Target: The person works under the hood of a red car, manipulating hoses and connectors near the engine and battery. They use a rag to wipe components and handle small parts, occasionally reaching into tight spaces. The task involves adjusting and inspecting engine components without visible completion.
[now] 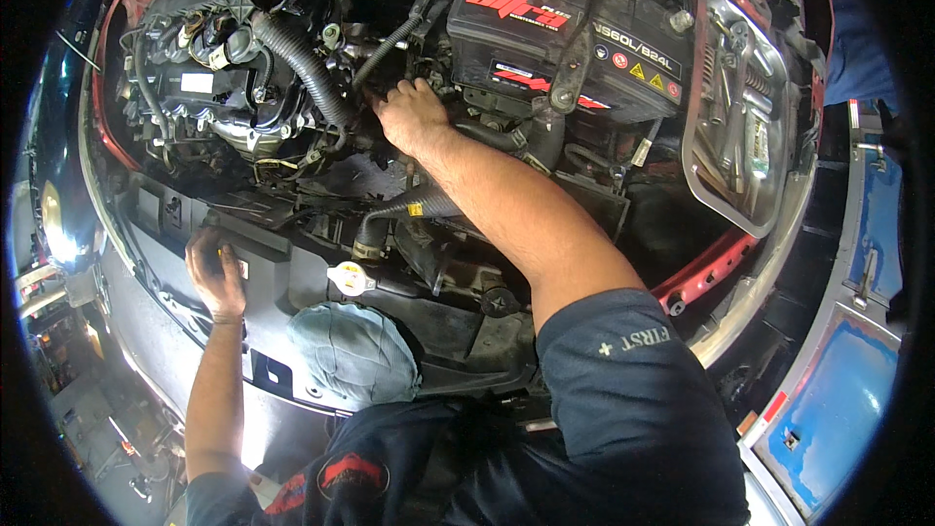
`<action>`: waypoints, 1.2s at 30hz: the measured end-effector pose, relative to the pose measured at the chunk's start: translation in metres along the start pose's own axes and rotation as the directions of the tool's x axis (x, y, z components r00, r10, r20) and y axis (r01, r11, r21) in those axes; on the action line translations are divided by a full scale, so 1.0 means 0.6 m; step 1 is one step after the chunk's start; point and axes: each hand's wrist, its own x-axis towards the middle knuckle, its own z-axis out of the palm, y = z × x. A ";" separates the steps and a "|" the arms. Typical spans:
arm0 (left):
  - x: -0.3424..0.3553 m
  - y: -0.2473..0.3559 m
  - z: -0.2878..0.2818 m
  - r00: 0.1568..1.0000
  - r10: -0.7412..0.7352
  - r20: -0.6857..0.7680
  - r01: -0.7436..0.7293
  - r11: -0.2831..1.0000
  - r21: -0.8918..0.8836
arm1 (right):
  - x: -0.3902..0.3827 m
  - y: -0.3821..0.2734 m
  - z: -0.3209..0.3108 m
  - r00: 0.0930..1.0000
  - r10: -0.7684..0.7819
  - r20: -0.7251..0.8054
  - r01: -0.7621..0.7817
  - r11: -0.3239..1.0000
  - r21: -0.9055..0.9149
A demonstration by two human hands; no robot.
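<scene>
My right hand reaches deep into the engine bay, between the engine and the black car battery. Its fingers are curled down beside a ribbed black hose; the fingertips, and whatever they grip, are hidden. My left hand rests on the black plastic cover along the front of the bay. Its thumb stands apart from the fingers, which bend over the cover's raised edge, and no object shows in it. A filler cap with a yellow label sits to the right of that hand.
A metal tray of wrenches, sockets and other tools lies along the bay's right side. A rounded grey-blue cloth lies on the front edge near my body. Blue metal cabinets stand at the right. A thick corrugated hose passes beneath my right forearm.
</scene>
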 end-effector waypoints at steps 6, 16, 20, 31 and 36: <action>-0.001 -0.003 0.002 0.999 -0.038 -0.003 0.038 0.999 -0.026 | -0.019 0.002 -0.007 0.994 -0.063 0.094 0.053 0.993 0.104; 0.003 0.002 0.003 1.000 -0.012 0.003 0.012 1.000 -0.005 | 0.086 0.024 -0.005 0.884 0.366 0.292 -0.465 0.615 0.637; 0.003 -0.001 0.005 1.000 0.014 0.004 -0.014 1.000 -0.017 | 0.111 0.019 0.049 0.883 0.409 0.232 -0.453 0.610 0.650; -0.002 -0.009 0.008 1.000 0.022 -0.009 -0.023 1.000 -0.008 | 0.165 0.039 0.132 0.940 0.334 0.069 -0.334 0.862 0.381; 0.000 -0.009 0.005 1.000 0.013 0.028 -0.013 1.000 -0.010 | 0.157 0.026 0.154 0.880 0.456 -0.135 -0.365 0.829 0.423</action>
